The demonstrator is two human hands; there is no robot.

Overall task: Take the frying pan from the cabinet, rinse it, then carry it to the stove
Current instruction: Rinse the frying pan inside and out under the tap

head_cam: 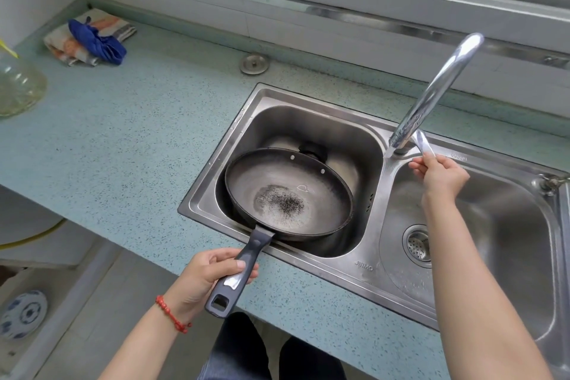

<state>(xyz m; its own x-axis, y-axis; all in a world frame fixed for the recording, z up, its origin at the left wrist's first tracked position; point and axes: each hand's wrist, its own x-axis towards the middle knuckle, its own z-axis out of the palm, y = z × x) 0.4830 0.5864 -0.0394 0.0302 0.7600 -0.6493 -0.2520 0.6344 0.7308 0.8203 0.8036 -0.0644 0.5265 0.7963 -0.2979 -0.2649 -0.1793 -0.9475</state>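
A dark frying pan [288,194] with a worn, speckled patch in its middle rests in the left basin of the steel double sink [367,279]. My left hand [212,274] grips its dark handle, which sticks out over the counter's front edge. My right hand [439,176] holds the lever of the chrome faucet [431,99], which stands on the divider between the basins and leans up to the right. I see no water running.
The right basin has a strainer drain [418,245]. A blue-green speckled counter [123,133] holds a folded cloth with a blue rag [92,40], a glass jar [18,86] at far left and a metal plug [254,63]. A patterned dish [23,313] sits below.
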